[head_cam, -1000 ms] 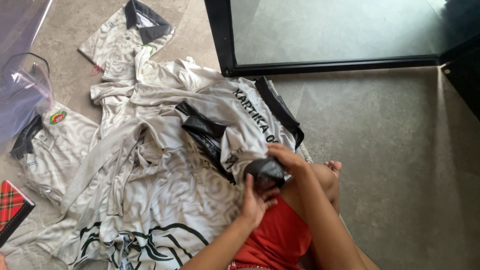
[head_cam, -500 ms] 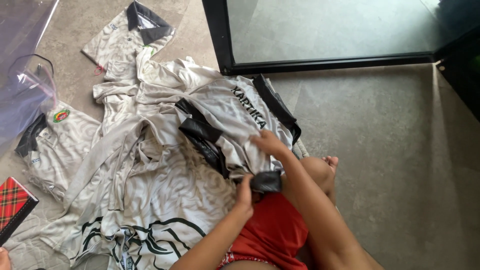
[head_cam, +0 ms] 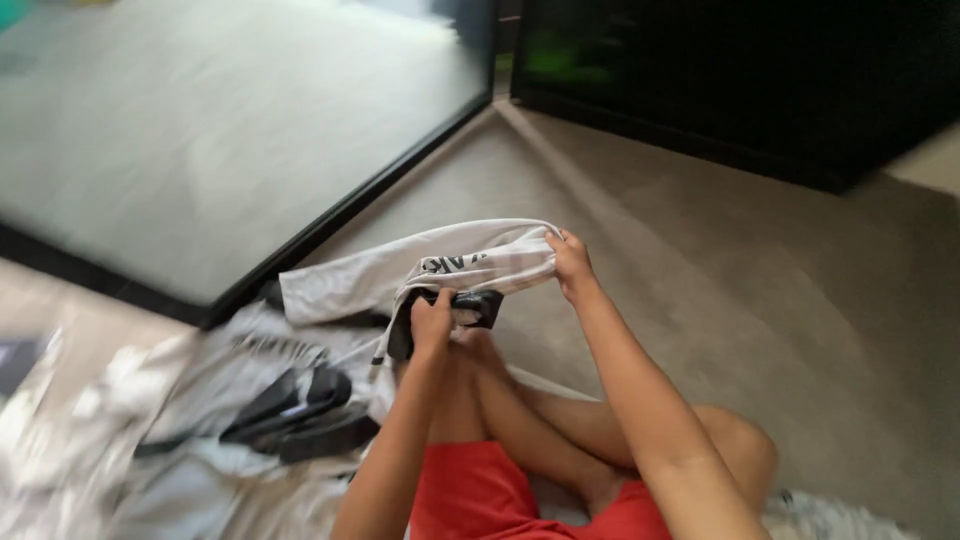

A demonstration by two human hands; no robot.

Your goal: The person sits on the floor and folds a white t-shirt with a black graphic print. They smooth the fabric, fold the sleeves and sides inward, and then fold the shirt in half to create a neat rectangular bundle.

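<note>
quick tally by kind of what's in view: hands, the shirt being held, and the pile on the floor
hands: 2, left hand and right hand, both gripping the held shirt
held shirt, grey with black trim: 1
heap of similar grey shirts on the floor: 1, too blurred to count singly
total: 4

Shirt pile (head_cam: 150, 440) motion-blurred, cut off left, perhaps several garments

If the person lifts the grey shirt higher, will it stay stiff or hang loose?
Probably loose: the grey shirt already sags and folds between the left hand and right hand. It seems light, since both hands carry it by pinched edges. Its free end trails towards the shirt pile, so it may drag.
</note>
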